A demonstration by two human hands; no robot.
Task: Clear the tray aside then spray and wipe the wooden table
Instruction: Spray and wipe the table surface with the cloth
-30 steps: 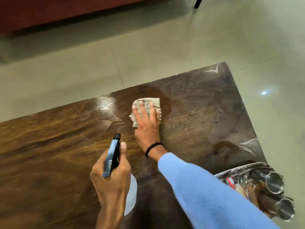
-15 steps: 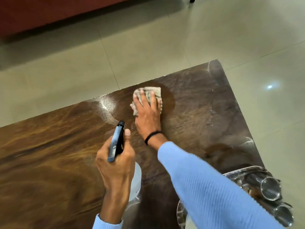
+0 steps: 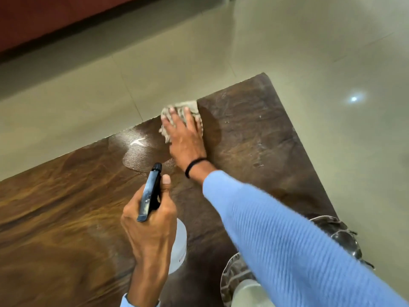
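My right hand point(image 3: 184, 138) presses a grey cloth point(image 3: 192, 106) flat against the wooden table point(image 3: 66, 213), right at its far edge, with the fingers spread over the cloth. A wet, shiny patch point(image 3: 141, 151) lies just left of that hand. My left hand point(image 3: 148, 227) grips a spray bottle point(image 3: 150, 193) with a black head and a white body, held above the table's middle, nozzle pointing toward the far edge. The metal tray point(image 3: 232, 275) sits at the table's near right end, mostly hidden under my blue sleeve.
Steel cups point(image 3: 345, 238) lie on the tray at the lower right. Beige floor tiles point(image 3: 287, 41) surround the table beyond its far and right edges. A dark red piece of furniture point(image 3: 44, 16) runs along the top left.
My right hand has slid the cloth away from me up to the far edge. My left hand with the bottle stayed over the middle. The view shifted, showing more of the tray.
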